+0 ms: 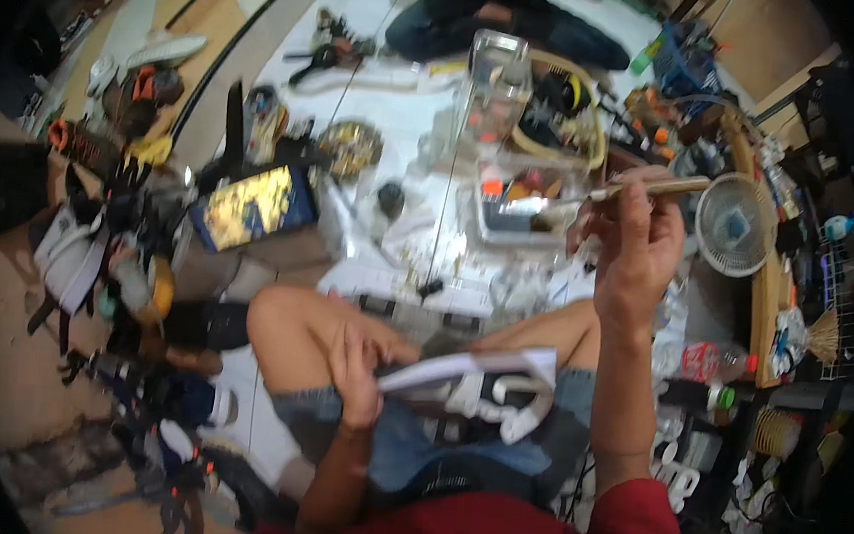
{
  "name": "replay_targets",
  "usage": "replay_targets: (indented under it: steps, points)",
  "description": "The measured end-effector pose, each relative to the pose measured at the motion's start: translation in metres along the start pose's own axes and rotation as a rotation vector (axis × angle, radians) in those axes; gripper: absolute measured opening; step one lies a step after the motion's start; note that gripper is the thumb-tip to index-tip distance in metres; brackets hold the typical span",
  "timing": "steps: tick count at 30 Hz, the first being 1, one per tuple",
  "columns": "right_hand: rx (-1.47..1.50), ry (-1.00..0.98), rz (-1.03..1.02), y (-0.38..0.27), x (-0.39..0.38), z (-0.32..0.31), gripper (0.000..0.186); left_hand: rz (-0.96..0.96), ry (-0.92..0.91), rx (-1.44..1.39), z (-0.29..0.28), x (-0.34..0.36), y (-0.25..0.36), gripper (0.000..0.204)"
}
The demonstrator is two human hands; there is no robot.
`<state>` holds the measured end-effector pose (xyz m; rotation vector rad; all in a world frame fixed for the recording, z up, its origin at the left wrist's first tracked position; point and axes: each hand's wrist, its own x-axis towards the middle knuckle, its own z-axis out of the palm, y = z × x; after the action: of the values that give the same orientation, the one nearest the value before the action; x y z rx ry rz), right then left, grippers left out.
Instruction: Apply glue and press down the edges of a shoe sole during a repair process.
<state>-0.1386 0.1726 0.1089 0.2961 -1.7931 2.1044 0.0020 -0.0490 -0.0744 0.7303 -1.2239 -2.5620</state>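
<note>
My left hand [359, 372] grips a long, pale flat piece [510, 359], perhaps part of a shoe, above my lap. Beside it, looped white strap-like pieces [511, 404] rest over my shorts. Raised at centre right, my right hand [630, 238] is closed round a slim tool with a light wooden handle [684, 184], perhaps a brush; its tip is hard to make out. That hand is over the near right side of a clear plastic box [490, 232] holding small coloured items and an orange-labelled object.
Another person [506, 27] sits cross-legged opposite. Shoe piles [140, 94] and a gold-covered tray [251, 208] lie left. A round bin of tools [549, 116], a white mesh basket [734, 226], a wooden board [767, 344], bottles [700, 361] and a wire rack [851, 300] crowd the right.
</note>
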Motion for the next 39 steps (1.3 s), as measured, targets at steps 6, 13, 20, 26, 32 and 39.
replay_targets:
  steps: [6, 13, 20, 26, 32, 39]
  points:
    - [0.286, 0.060, 0.416, 0.052, -0.138, -0.015, 0.022, 0.184, -0.152, 0.146, 0.027, 0.009, 0.017, 0.019]
    - [0.324, 0.090, 0.453, 0.078, -0.167, -0.006, 0.018, 0.251, -0.001, 0.311, 0.015, 0.007, 0.010, 0.031]
    - [0.232, 0.006, 0.582, 0.091, -0.135, -0.003, 0.019, 0.213, -0.486, 0.588, 0.014, 0.001, 0.025, 0.029]
    - [0.137, -0.074, 0.612, 0.099, -0.117, 0.003, 0.028, 0.153, -0.552, 0.824, 0.026, 0.010, 0.032, 0.033]
    - [-0.129, -0.233, 0.422, 0.105, -0.114, 0.009, 0.026, 0.189, -0.537, 0.831, 0.020, 0.026, 0.021, 0.029]
    - [-0.201, -0.200, 0.246, 0.110, -0.133, 0.007, 0.013, 0.160, -0.516, 0.794, 0.023, 0.026, 0.021, 0.030]
